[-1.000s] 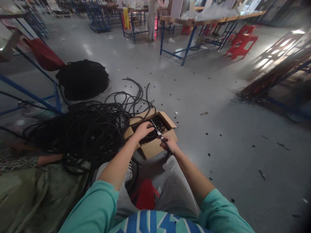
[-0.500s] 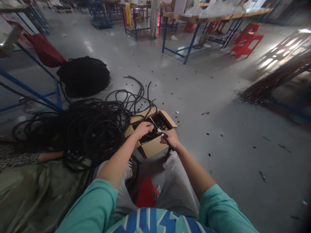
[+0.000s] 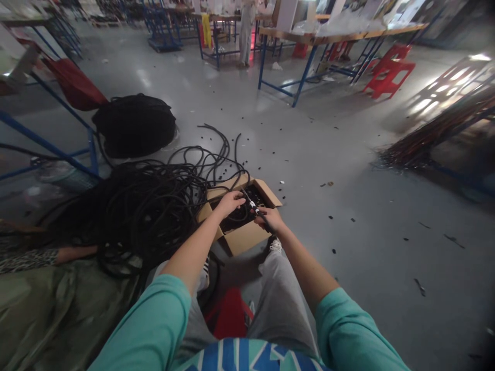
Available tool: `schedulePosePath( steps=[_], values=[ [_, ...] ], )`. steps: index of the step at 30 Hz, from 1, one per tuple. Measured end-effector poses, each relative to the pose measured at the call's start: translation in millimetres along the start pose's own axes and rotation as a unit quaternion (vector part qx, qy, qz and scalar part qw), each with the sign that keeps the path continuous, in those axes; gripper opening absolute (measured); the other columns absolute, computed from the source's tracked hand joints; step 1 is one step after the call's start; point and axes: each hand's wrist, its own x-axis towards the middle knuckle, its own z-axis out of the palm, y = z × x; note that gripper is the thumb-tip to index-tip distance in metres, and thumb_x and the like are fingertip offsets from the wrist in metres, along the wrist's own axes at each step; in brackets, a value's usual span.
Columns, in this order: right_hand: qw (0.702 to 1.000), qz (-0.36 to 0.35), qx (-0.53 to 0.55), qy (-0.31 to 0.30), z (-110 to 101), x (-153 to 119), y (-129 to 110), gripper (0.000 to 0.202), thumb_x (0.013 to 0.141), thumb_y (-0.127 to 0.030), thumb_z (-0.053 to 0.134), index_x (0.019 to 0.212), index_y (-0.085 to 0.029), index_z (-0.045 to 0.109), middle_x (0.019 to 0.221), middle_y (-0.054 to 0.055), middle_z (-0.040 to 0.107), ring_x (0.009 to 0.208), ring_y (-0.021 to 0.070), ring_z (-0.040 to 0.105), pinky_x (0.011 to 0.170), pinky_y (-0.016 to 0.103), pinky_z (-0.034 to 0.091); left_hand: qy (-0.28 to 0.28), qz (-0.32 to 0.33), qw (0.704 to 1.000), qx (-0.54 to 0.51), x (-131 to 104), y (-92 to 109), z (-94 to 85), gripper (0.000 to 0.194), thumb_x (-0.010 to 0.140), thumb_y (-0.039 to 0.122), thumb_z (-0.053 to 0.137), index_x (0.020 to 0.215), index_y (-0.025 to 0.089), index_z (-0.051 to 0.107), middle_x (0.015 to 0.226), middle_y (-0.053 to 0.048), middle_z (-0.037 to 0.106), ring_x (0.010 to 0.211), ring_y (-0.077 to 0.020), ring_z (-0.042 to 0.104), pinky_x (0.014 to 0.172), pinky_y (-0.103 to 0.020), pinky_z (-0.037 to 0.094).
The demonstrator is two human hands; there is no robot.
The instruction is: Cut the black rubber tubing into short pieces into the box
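Observation:
Over an open cardboard box (image 3: 247, 238), my right hand (image 3: 268, 218) is closed on the dark handle of a thin tool (image 3: 253, 207) with white bands near its middle. The tool's narrow metal end points up and left. My left hand (image 3: 231, 202) is closed beside that end, its fingertips pinched together; what they hold is too small to make out. Dark small pieces and a loop of black tubing lie inside the box. A large tangle of black tubing (image 3: 154, 206) spreads left of the box, and some strands reach its back edge.
A black bundle (image 3: 135, 126) sits behind the tangle. At the left, another person's forearm (image 3: 77, 253) reaches toward the tubing. Blue-legged tables (image 3: 301, 37) and red stools (image 3: 390, 74) stand farther back. Dark bits are scattered on the floor.
The tool's metal end and my left fingertips are closer together. The whole view has shifted slightly. My right hand still grips the tool.

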Motion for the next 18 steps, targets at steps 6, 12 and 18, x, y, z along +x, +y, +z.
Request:
schedulePosePath(
  steps=[6,12,18],
  values=[
    [0.998,-0.015,0.051,-0.044,-6,10,-8,0.051,0.05,-0.016,0.055,0.102,-0.015,0.057,0.047,-0.007,0.048,0.04,0.0065,0.04,0.039,0.018,0.028,-0.05,-0.02,0.995,-0.086,12,2,1.8,0.018,0.075,0.024,0.05,0.061,0.012,0.051,0.055,0.002,0.051,0.044,-0.0048,0.043,0.048,-0.02,0.033],
    [0.996,-0.002,0.082,0.021,-2,24,-7,0.046,0.05,-0.014,0.055,0.096,-0.013,0.058,0.04,-0.009,0.041,0.035,0.0054,0.033,0.037,0.019,0.023,-0.038,-0.07,0.986,-0.146,22,5,8.1,0.025,0.08,0.026,0.046,0.059,0.012,0.048,0.051,0.002,0.045,0.039,-0.0039,0.037,0.042,-0.02,0.028],
    [0.992,-0.01,0.115,0.04,-1,44,-1,0.043,0.052,-0.019,0.057,0.095,-0.013,0.057,0.041,-0.008,0.041,0.035,0.0066,0.036,0.037,0.02,0.026,-0.024,-0.097,0.983,-0.154,35,1,18.1,0.023,0.08,0.029,0.048,0.064,0.013,0.048,0.056,0.002,0.049,0.041,-0.0041,0.041,0.042,-0.019,0.03]
  ],
)
